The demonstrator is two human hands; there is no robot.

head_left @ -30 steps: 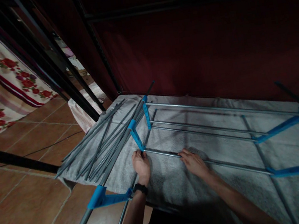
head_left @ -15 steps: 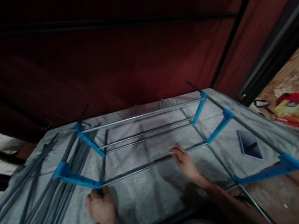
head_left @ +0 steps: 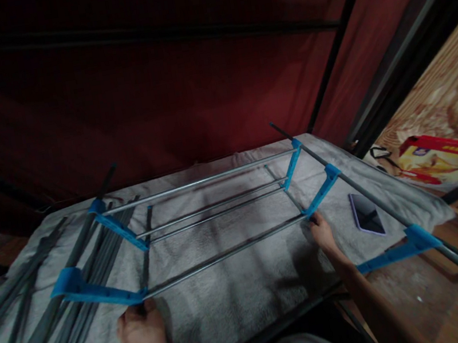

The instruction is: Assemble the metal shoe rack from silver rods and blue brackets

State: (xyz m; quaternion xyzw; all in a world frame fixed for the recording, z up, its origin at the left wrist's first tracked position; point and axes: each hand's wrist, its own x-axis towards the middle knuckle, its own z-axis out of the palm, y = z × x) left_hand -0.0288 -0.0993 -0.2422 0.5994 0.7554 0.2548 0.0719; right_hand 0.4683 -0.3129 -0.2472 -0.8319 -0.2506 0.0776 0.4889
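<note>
My left hand (head_left: 142, 337) is closed around the near-left end of the metal rod (head_left: 225, 254), right where it meets a blue connector (head_left: 95, 291), and my right hand (head_left: 322, 233) pinches the rod's far-right end at another blue connector (head_left: 322, 194). The rod spans between my two grips, just above the grey towel (head_left: 241, 303) spread under the frame. A phone (head_left: 366, 213) lies just right of my right hand, and loose grey poles (head_left: 39, 317) are piled left of my left one.
</note>
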